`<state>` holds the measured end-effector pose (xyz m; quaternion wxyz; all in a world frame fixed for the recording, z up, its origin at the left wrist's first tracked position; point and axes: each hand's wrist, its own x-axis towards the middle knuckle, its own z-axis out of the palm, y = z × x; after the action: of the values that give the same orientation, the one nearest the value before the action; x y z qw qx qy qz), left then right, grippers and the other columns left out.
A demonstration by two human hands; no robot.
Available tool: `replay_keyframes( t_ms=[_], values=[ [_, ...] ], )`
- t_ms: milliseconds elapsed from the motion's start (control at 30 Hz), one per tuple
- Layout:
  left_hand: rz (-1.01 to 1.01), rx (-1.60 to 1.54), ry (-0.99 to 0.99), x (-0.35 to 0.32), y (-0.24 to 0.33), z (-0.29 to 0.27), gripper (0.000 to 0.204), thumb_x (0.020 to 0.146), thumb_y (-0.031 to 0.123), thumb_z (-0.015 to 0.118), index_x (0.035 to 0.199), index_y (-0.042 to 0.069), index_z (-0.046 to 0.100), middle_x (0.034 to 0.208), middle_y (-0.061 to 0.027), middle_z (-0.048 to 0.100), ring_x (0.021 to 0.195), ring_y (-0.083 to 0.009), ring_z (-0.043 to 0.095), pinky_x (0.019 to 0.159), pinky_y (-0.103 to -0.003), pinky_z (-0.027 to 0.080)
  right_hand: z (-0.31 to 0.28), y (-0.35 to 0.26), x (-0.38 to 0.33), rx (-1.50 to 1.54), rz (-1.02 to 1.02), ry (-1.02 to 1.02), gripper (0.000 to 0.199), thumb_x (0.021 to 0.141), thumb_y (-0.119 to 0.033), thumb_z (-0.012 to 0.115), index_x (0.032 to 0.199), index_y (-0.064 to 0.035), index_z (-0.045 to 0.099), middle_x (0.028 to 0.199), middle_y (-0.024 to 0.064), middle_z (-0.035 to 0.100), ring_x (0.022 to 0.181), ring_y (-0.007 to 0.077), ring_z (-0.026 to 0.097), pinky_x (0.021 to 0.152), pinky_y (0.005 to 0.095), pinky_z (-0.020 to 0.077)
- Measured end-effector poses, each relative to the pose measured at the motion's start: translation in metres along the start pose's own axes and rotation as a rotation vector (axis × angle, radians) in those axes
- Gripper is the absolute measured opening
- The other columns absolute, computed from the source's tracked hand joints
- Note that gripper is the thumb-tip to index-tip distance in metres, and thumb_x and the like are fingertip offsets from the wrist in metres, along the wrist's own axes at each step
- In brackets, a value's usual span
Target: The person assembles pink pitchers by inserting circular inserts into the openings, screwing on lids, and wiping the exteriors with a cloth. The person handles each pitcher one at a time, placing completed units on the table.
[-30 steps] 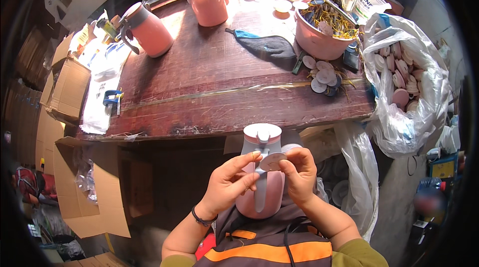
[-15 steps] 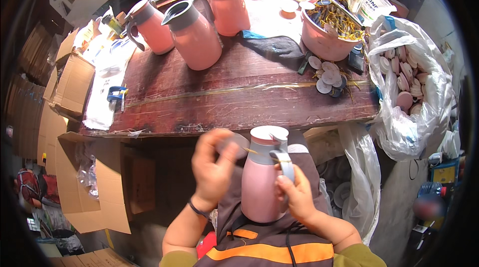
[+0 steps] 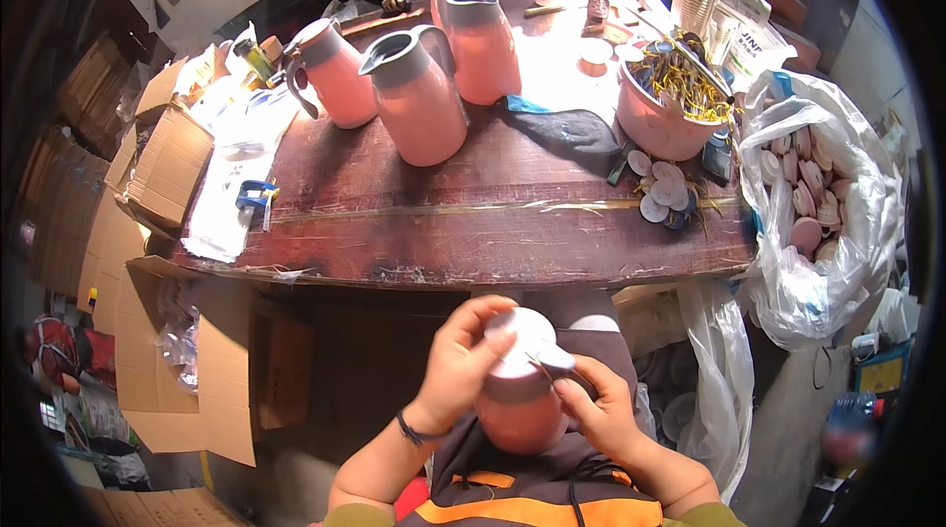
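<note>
Red-brown table (image 3: 473,241), four pink jugs (image 3: 419,118) (grey-topped), basin (image 3: 655,130), dark cloth (image 3: 574,135)

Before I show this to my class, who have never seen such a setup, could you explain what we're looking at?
No robot here: these are a person's bare left hand and right hand. The view looks down from a wide fisheye camera worn on the head, so straight edges bend near the rim.

A pink, grey-collared jug sits at the lap. The left hand is at its round white top, the right beside its handle; their exact grip is hard to tell.

On the reddish-brown wooden table stand more pink jugs with grey collars, a round pink tub of golden ties, and pale round discs.
</note>
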<state>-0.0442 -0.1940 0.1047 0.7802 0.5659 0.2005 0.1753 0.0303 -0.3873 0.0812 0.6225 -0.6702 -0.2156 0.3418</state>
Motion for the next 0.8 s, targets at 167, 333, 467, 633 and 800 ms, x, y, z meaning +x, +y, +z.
replay_keyframes(
  t_ms=[167,333,467,633,800],
  values=[
    [0.039,-0.079,0.109,-0.005,0.001,-0.001,0.027,0.093,0.005,0.062,0.119,0.001,0.056,0.108,-0.0039,0.061,0.099,-0.0104,0.057,0.088,-0.025,0.047,0.004,-0.011,-0.004,0.099,0.035,0.075,0.034,0.086,-0.012,0.071,0.114,0.0006,0.055,0.091,0.0062,0.065,0.082,0.0077,0.059,0.073,0.0230,0.0469],
    [0.055,-0.061,0.135,-0.017,-0.002,0.011,0.028,0.092,0.004,0.063,0.119,0.001,0.055,0.107,-0.0041,0.061,0.098,-0.0103,0.058,0.088,-0.025,0.047,0.001,0.004,-0.014,-0.010,-0.015,0.152,0.031,0.081,-0.011,0.075,0.106,0.0001,0.060,0.088,0.0054,0.065,0.078,0.0085,0.059,0.071,0.0237,0.0479],
    [0.066,-0.034,0.110,-0.025,0.003,0.019,0.033,0.090,0.003,0.064,0.121,0.002,0.053,0.108,-0.0052,0.059,0.099,-0.0106,0.057,0.089,-0.025,0.047,0.006,0.001,-0.007,-0.186,-0.201,0.226,0.028,0.077,-0.011,0.077,0.100,-0.0006,0.065,0.082,0.0051,0.066,0.072,0.0092,0.059,0.067,0.0241,0.0486],
    [0.068,-0.171,0.164,-0.024,-0.001,0.011,0.033,0.091,0.003,0.063,0.122,0.003,0.052,0.108,-0.0058,0.059,0.097,-0.0109,0.057,0.088,-0.026,0.047,0.004,0.001,-0.001,-0.157,-0.166,0.163,0.029,0.076,-0.012,0.078,0.100,-0.0011,0.065,0.082,0.0045,0.067,0.071,0.0084,0.058,0.066,0.0237,0.0485],
    [0.104,-0.149,0.196,-0.027,-0.004,0.000,0.028,0.092,0.004,0.062,0.119,0.002,0.053,0.102,-0.0041,0.060,0.095,-0.0091,0.057,0.086,-0.025,0.047,-0.003,0.010,-0.005,-0.064,-0.154,0.167,0.030,0.078,-0.012,0.078,0.101,0.0005,0.062,0.088,0.0045,0.066,0.079,0.0085,0.059,0.071,0.0240,0.0480]
  ],
)
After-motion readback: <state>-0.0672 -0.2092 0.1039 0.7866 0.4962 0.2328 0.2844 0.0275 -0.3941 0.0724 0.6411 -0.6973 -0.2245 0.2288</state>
